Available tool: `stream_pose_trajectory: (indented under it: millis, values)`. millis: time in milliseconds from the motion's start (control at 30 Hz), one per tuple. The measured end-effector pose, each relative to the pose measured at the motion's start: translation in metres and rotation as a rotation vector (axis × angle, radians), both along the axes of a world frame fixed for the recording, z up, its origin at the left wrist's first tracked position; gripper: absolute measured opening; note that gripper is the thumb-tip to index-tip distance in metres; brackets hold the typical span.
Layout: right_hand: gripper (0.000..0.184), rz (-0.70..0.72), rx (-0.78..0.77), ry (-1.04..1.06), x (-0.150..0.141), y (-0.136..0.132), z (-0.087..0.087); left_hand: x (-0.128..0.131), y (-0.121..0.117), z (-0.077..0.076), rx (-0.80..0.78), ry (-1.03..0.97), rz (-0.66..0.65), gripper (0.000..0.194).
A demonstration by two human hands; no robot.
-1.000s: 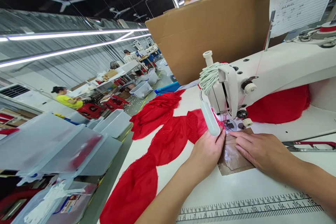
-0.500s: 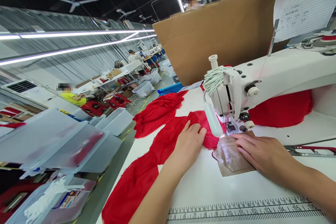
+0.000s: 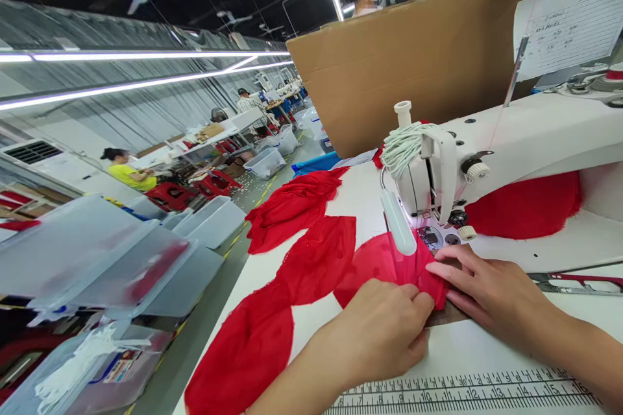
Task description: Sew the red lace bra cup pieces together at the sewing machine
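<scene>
My left hand [image 3: 384, 327] is closed on the near edge of a sheer red fabric piece [image 3: 372, 259], just in front of the sewing machine [image 3: 433, 168]. The fabric reaches under the machine's lamp, towards the needle area. My right hand [image 3: 487, 282] lies with fingers stretched out, its fingertips on the right edge of this fabric. Beneath the hands is a brown plate [image 3: 450, 314], mostly covered. More red fabric pieces [image 3: 248, 343] lie in a row on the white table to the left. Another red piece [image 3: 528, 204] rests under the machine arm.
A printed ruler scale [image 3: 457, 392] runs along the table's front. Red-handled snips [image 3: 569, 282] lie at the right. A cardboard sheet [image 3: 403, 71] stands behind the machine. Clear plastic bins [image 3: 121, 266] are stacked left of the table. Other people sit farther off.
My left hand has moved nearer and to the right, drawing the sheer red fabric over the brown plate. My right hand's fingertips now touch that fabric.
</scene>
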State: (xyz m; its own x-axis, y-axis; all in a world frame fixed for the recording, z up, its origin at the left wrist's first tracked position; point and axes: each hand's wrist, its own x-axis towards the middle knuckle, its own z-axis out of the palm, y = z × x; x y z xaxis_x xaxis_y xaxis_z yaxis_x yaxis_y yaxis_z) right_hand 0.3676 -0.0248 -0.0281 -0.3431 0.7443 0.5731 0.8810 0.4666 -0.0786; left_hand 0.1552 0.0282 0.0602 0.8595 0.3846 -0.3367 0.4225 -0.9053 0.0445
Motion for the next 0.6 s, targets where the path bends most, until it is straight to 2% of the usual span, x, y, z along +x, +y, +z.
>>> stream_pose_trajectory:
  millis: [67,167,233,367,500,600]
  values:
    - [0.027,0.029,-0.012,-0.003,0.000,0.000,0.002,0.005,0.003,-0.002,-0.043,-0.031,0.039,0.021]
    - [0.027,0.076,-0.008,-0.006,0.001,0.000,0.002,0.008,0.015,-0.010,0.077,-0.118,0.217,0.026]
    - [0.028,0.075,-0.001,-0.002,0.001,0.000,0.000,0.008,0.022,-0.018,0.151,-0.140,0.290,0.029]
    - [0.028,-0.003,-0.014,0.012,0.000,0.000,-0.003,0.001,0.025,-0.029,0.158,-0.030,0.271,0.053]
    - [0.032,0.056,-0.010,0.045,-0.002,0.000,-0.005,-0.008,0.022,-0.028,0.149,0.052,0.275,0.054]
    - [0.032,0.076,0.000,0.092,-0.003,-0.001,-0.007,-0.012,0.021,-0.024,0.153,0.041,0.252,0.052]
